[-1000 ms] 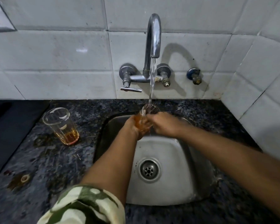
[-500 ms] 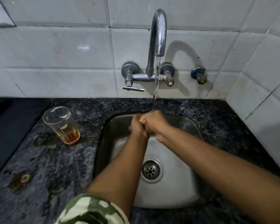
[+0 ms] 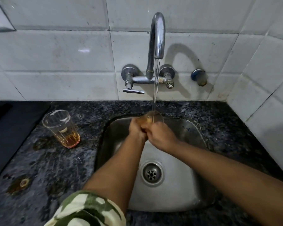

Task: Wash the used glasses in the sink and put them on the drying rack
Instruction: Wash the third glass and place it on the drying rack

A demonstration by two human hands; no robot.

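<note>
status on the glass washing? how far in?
Done: nothing visibly finished; no drying rack in view. In hand: left hand and right hand hold one glass under the tap stream over the sink. Left: second glass on the counter, amber liquid inside.

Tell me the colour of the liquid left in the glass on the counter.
Amber-orange, pooled at the bottom of the clear glass; shown in the head view.

Lighting, as I read it: dim, from above and front left. Faucet (image 3: 156, 46) casts a soft arched shadow rightward on the tiled wall (image 3: 64, 54), which carries one small glare spot. Worktop (image 3: 39, 168) murky. Edges bow with wide-angle distortion. Hands (image 3: 151, 132) slightly motion-blurred.
</note>
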